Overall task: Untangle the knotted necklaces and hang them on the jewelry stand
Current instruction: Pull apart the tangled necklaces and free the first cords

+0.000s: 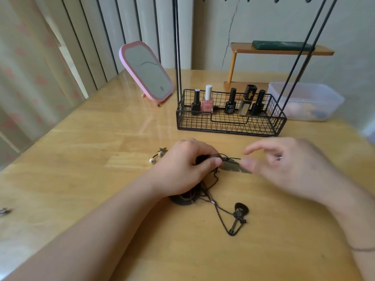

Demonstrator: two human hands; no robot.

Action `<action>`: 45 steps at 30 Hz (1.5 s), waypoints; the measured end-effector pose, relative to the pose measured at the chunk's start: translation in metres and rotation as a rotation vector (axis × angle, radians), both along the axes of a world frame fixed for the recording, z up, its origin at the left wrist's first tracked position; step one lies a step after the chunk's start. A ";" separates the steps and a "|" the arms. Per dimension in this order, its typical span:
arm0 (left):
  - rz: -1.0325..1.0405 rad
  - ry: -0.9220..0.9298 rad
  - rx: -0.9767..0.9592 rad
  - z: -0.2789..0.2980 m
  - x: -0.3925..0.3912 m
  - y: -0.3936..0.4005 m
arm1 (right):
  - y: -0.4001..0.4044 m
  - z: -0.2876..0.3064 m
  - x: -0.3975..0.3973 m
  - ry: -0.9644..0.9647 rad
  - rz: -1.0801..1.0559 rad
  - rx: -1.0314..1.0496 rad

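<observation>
The left hand (186,169) pinches the knotted necklaces (205,189) at table (81,151) centre, anchoring them; the right hand (288,165), fingers spread (holding nothing), reaches in. The jewelry stand (229,120) stands at twelve o'clock.

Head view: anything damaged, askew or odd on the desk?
Mostly the expected mess: the necklaces lie knotted under the left hand, guitar pendant trailing loose. A beaded piece sits apart to the left. The wall behind the jewelry stand shows a long crack. Nothing spilled.
</observation>
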State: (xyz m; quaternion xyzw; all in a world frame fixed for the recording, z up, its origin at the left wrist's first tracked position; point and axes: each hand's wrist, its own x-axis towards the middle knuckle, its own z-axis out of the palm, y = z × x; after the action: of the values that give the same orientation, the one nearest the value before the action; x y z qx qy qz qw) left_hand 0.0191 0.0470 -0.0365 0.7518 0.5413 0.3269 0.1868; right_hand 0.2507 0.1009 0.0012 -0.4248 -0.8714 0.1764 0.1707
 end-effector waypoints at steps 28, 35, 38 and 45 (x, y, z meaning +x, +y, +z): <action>-0.184 -0.549 -0.181 0.011 -0.003 -0.004 | -0.012 -0.018 -0.021 0.477 0.204 0.174; -0.233 -0.642 -0.204 0.010 -0.004 -0.004 | -0.013 -0.015 -0.017 0.352 0.160 0.223; -0.270 -0.679 -0.242 0.011 -0.004 -0.004 | -0.014 -0.017 -0.019 0.213 0.068 0.273; -0.340 -0.735 -0.323 0.011 -0.003 -0.005 | -0.015 -0.023 -0.026 0.166 -0.046 0.324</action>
State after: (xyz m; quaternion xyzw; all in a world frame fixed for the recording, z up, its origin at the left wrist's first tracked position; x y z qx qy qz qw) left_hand 0.0158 0.0421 -0.0257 0.6250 0.3517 0.4485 0.5334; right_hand 0.2243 0.0857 -0.0220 -0.3956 -0.8613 0.0644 0.3123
